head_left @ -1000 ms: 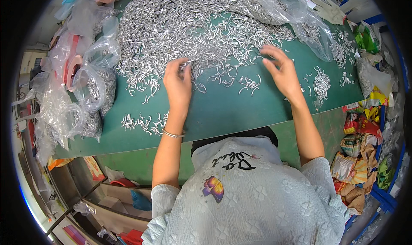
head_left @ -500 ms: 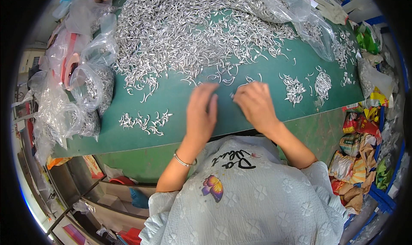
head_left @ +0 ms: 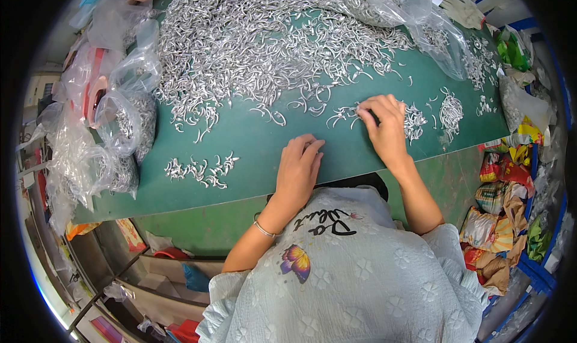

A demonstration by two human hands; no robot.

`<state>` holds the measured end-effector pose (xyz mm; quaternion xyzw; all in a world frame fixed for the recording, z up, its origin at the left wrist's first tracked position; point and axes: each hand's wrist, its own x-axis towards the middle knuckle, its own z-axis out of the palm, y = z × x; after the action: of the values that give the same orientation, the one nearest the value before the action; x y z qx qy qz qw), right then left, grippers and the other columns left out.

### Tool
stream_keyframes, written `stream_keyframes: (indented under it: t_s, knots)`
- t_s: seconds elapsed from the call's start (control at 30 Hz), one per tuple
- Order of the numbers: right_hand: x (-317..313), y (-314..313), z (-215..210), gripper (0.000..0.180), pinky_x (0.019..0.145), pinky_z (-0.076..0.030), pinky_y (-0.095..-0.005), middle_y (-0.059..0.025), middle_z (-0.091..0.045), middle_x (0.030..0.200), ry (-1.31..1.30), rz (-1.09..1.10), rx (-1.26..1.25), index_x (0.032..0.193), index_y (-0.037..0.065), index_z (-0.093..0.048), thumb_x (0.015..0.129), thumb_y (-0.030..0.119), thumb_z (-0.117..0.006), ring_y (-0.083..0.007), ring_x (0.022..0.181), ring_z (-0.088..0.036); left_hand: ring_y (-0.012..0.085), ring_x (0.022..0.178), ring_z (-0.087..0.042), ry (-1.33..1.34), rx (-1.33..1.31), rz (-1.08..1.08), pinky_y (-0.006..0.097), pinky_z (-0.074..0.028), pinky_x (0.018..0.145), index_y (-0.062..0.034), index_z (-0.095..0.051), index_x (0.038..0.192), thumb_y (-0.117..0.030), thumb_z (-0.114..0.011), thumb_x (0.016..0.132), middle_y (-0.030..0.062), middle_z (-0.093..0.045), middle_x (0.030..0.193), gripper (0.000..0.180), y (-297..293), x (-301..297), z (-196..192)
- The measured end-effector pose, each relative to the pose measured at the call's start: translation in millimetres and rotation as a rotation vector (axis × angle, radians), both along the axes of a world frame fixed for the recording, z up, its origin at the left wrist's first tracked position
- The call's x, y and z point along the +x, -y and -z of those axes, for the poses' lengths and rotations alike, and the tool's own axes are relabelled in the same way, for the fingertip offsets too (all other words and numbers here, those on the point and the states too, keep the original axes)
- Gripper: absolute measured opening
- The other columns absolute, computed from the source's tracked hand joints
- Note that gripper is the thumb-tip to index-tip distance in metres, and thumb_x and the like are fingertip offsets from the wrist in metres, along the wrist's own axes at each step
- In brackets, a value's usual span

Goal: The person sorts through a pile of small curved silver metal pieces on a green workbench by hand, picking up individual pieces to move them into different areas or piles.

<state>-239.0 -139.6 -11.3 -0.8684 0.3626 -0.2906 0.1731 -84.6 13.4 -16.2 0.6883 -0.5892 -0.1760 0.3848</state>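
Note:
A broad heap of small, curved silvery metal pieces [head_left: 240, 48] covers the far part of the green table [head_left: 252, 168]. Close to the near edge is my left hand [head_left: 299, 167], its fingers curled together; whatever they hold is hidden. My right hand [head_left: 387, 125] is farther forward, thumb and fingertips pinched at a few loose curved metal pieces [head_left: 342, 115], one of them apparently between the tips. Just beyond that hand lies a small pile of the same pieces [head_left: 415, 123], with a tighter pile [head_left: 451, 110] to its right. A scattered group [head_left: 201, 170] rests at the near left.
Clear plastic bags of metal pieces [head_left: 123, 168] stand at the table's left edge. Another clear bag [head_left: 436, 42] lies at the far right, near a pale glove [head_left: 461, 9]. Colourful packets [head_left: 490, 223] crowd beside a blue rack [head_left: 535, 277] on the right.
My right hand has moved right and slightly forward, to the loose pieces by the small pile. My left hand has drawn back toward the near edge and a little right.

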Motion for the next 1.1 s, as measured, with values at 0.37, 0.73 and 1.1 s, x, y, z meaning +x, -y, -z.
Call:
stream_keyframes:
  t_s: [0.37,0.73,1.1]
  knots:
    - [6.0,-23.4,-7.3,0.012,0.079,-0.038,-0.0376,-0.0055,-0.061,0.098,0.030,-0.166,0.136,0.089,0.007,-0.067,0.079,0.008,-0.072,-0.0264,0.093,-0.053,0.0315,0.099,-0.058,-0.037,-0.063,-0.145,0.039,-0.047,0.086,-0.0023,-0.062,0.116,0.002,-0.069,0.081,0.0147,-0.060,0.111,0.036,-2.4,4.2,7.2]
    - [-1.6,-1.0,0.5,0.021,0.080,-0.041,-0.0372,-0.0079,-0.059,0.100,0.008,-0.173,0.106,0.096,0.005,-0.066,0.077,0.010,-0.074,-0.0269,0.094,-0.053,0.0312,0.099,-0.053,0.029,0.039,-0.050,0.040,-0.045,0.086,-0.0028,-0.058,0.120,-0.003,-0.074,0.078,0.0134,-0.053,0.114,0.045,0.2,1.1,1.2]
    - [24.2,-44.1,3.5,0.021,0.079,-0.038,-0.0377,-0.0060,-0.057,0.097,-0.066,-0.315,0.046,0.091,0.005,-0.062,0.076,0.011,-0.074,-0.0262,0.094,-0.052,0.0341,0.104,-0.053,-0.040,0.018,-0.095,0.040,-0.045,0.090,-0.0033,-0.053,0.126,0.005,-0.066,0.081,0.0171,-0.052,0.117,0.048,-2.7,5.0,-1.4]
